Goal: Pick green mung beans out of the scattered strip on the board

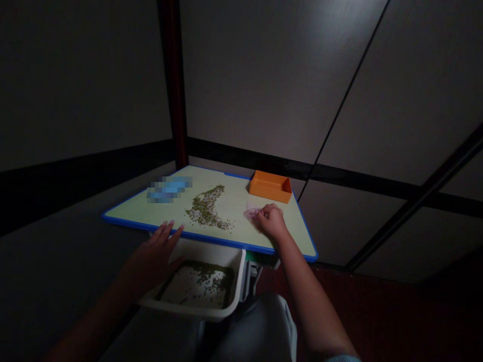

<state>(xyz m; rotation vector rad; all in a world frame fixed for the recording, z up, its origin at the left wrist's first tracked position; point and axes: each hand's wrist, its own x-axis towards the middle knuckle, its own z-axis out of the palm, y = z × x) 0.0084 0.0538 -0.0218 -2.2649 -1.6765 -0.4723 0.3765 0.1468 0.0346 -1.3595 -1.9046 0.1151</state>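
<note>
My left hand (161, 247) is open, its fingers spread over the front edge of the small table (173, 211), above a white plastic tub (211, 314). Curled closed, my right hand (270, 220) rests on the tabletop at the right. A pinkish see-through piece of plastic (252, 213) lies at its fingertips, partly covered by them; what the fingers pinch is hidden. Between the hands, a loose curved patch of small green grains (206, 208) is spread across the pale top. More green grains lie inside the tub.
An open orange box (269, 187) stands at the table's back right. Something blue and blurred out (169, 189) lies at the back left. Blue edging (226, 243) runs round the tabletop. Grey wall panels (264, 90) and a dark red post (177, 100) rise close behind.
</note>
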